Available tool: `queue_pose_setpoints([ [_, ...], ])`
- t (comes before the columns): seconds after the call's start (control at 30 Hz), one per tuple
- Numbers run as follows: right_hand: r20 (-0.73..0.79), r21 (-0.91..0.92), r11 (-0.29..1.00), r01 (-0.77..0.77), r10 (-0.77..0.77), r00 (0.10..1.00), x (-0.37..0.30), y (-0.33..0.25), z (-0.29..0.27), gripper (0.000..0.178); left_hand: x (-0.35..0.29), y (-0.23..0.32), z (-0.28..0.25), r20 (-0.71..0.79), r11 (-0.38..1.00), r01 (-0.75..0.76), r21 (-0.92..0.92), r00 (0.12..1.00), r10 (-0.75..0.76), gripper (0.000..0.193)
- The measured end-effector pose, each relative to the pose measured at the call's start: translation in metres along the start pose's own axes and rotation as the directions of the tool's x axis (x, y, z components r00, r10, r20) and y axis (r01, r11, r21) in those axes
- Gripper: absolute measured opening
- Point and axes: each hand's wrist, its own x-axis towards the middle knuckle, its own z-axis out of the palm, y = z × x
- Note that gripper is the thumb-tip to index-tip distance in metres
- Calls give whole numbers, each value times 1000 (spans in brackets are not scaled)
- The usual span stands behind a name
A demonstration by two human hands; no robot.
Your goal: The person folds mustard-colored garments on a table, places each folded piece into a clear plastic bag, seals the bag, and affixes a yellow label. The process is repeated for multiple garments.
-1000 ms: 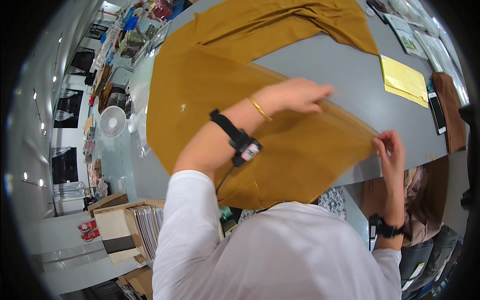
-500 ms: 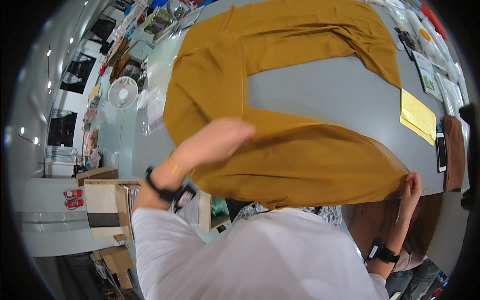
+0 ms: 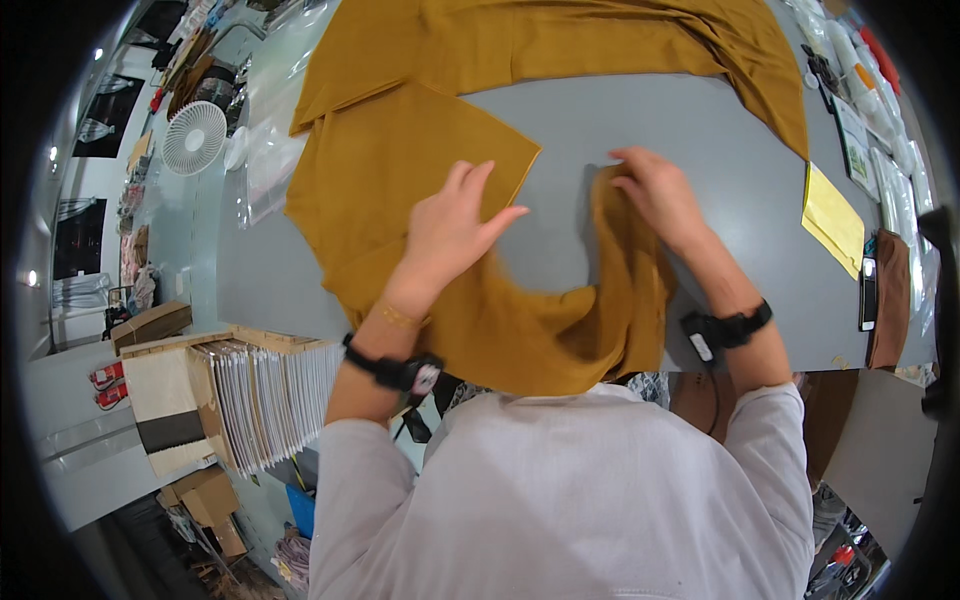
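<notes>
A long mustard-coloured piece of cloth point(image 3: 385, 170) curves across the grey table point(image 3: 560, 120), with its near part hanging toward the table's front edge. My left hand point(image 3: 450, 225) is over the near left part of the cloth, thumb and fingers spread, with nothing held. Just beyond its fingertips is a pointed, folded-over corner of the cloth. My right hand point(image 3: 660, 195) is closed on the near end of the same cloth, pinching its edge above the table. From there the cloth droops in a loose loop between both hands, blurred by motion.
A yellow folded sheet point(image 3: 833, 220), a phone point(image 3: 868, 295) and a brown cloth point(image 3: 890, 300) lie along the right edge. Clear plastic sheets point(image 3: 270, 150) are at the left edge. Beyond stands a white fan point(image 3: 194, 138). A wooden box of white boards point(image 3: 265, 400) stands near left.
My right hand has moved left and away from the table's right front corner, bringing the cloth's end along. My left hand has opened its fingers, and a pointed cloth corner now shows beyond it.
</notes>
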Motion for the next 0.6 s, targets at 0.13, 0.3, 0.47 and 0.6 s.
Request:
queue_pose_setpoints([
  [0.13, 124, 64, 997, 44, -52, 991, 26, -13, 28, 14, 15, -29, 57, 77, 994, 36, -104, 997, -28, 19],
  [0.3, 116, 384, 902, 195, -257, 960, 39, -26, 52, 9, 15, -26, 25, 152, 876, 203, -438, 977, -150, 16],
  [0.47, 5, 315, 909, 272, -288, 958, 62, -44, 46, 23, -6, -23, -45, 180, 927, 126, -352, 982, -65, 20],
  [0.6, -283, 72, 996, 58, -36, 959, 62, -4, -67, 27, -64, -52, -159, 248, 978, -191, 81, 954, 166, 28],
])
